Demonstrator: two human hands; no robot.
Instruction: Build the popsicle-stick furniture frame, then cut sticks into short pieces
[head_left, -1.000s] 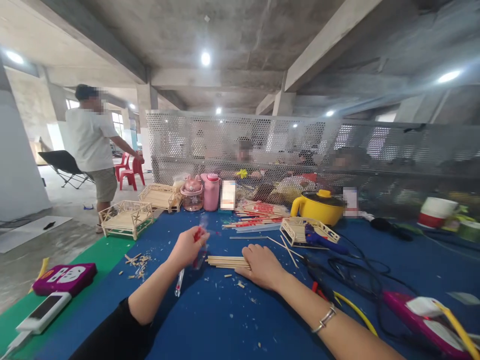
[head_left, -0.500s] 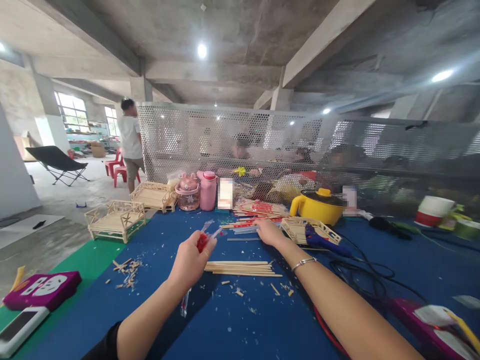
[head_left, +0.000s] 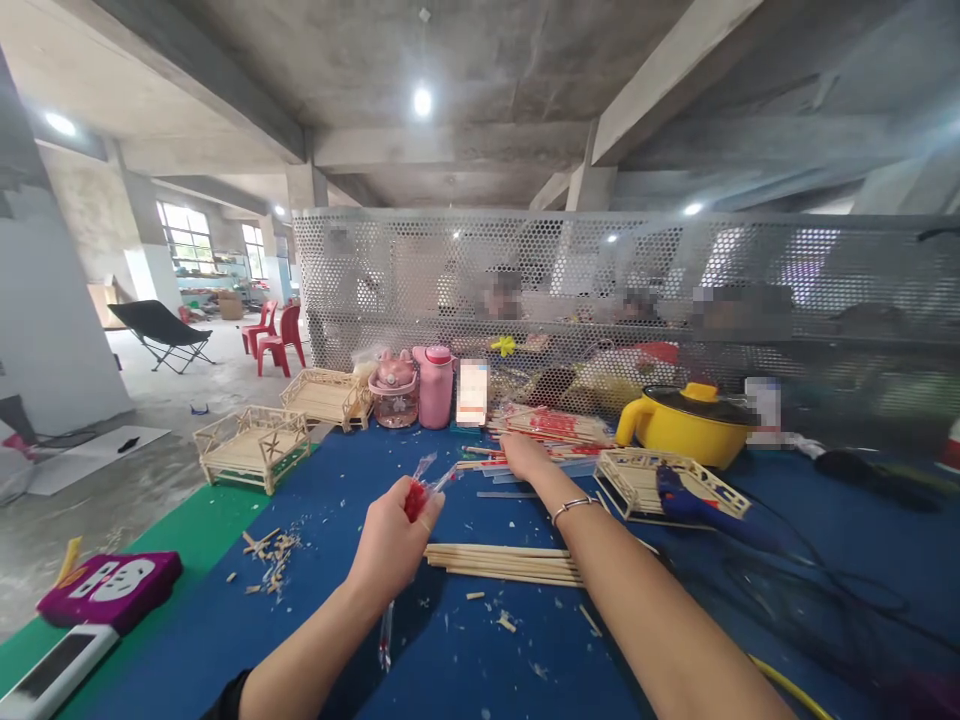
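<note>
My left hand [head_left: 401, 535] is closed around crumpled clear plastic wrappers [head_left: 417, 494] with red printing. Their ends stick out above the fist and hang below it. Stretched forward, my right hand [head_left: 523, 458] is at the near left side of a pile of wrapped chopsticks [head_left: 551, 424] in red-printed sleeves. Its fingertips are hidden behind the hand, so any grip there cannot be made out. Between my forearms lies a row of bare wooden chopsticks [head_left: 499, 562], partly covered by the right arm. Translucent glue sticks [head_left: 517, 494] lie close to the right wrist.
A small stick-built tray [head_left: 622, 485] with a blue glue gun [head_left: 686, 500] sits right, before a yellow pot [head_left: 686, 430]. Two similar pieces [head_left: 251, 450] stand left. A pink bottle [head_left: 435, 390], purple power strip [head_left: 112, 588] and wood scraps [head_left: 274, 560] are also on the table.
The view has turned a little to the right. My right hand has shifted left along the wrapped chopsticks; my left hand still holds the wrappers. The standing person at the left is out of sight.
</note>
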